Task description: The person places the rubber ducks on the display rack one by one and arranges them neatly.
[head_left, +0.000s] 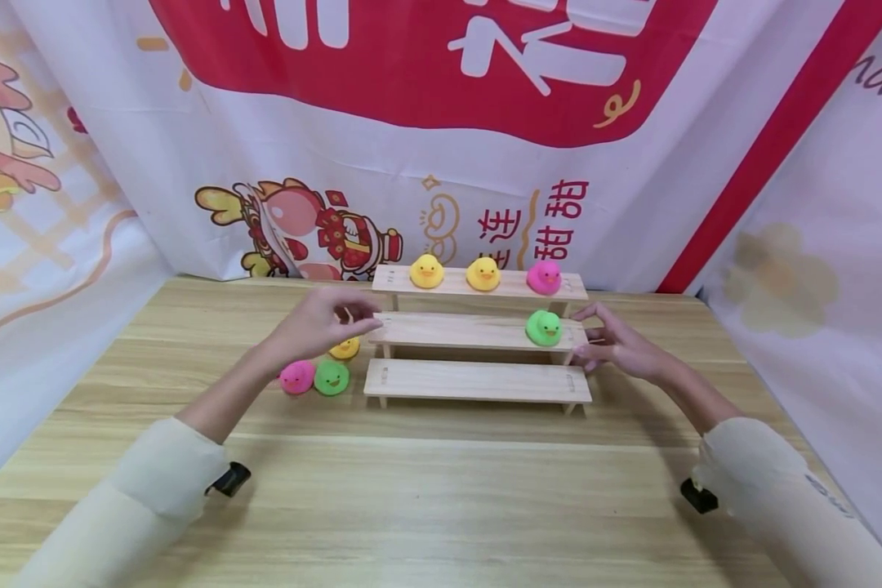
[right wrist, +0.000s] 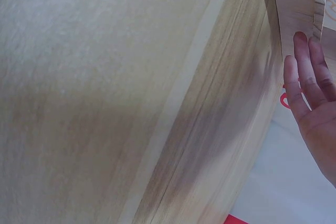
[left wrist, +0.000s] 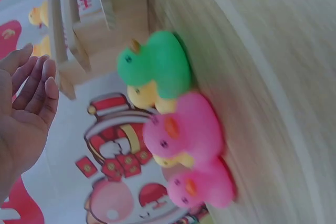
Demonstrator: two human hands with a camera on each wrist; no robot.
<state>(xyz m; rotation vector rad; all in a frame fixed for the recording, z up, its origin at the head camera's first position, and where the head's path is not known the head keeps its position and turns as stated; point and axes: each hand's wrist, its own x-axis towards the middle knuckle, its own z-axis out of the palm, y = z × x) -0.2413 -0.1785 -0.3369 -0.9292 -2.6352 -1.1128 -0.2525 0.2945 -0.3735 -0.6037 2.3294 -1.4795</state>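
A three-tier wooden display stand [head_left: 448, 329] stands at the table's back. Two yellow toy ducks [head_left: 426, 272] and a pink duck [head_left: 544, 278] sit on its top tier. On the middle tier's right part sits a green duck [head_left: 543, 328]. My left hand [head_left: 323, 325] is at that tier's left end, fingers loosely bent with nothing between them. At the opposite end is my right hand [head_left: 619, 345]; its fingers look nearly straight beside the stand's side in the right wrist view.
Left of the stand, below my left hand, more ducks rest on the table [head_left: 412, 498]: a green one [left wrist: 160, 64], two pink ones [left wrist: 189, 129] and partly hidden yellow ones [left wrist: 144, 95]. A printed cloth [head_left: 426, 196] hangs directly behind the stand.
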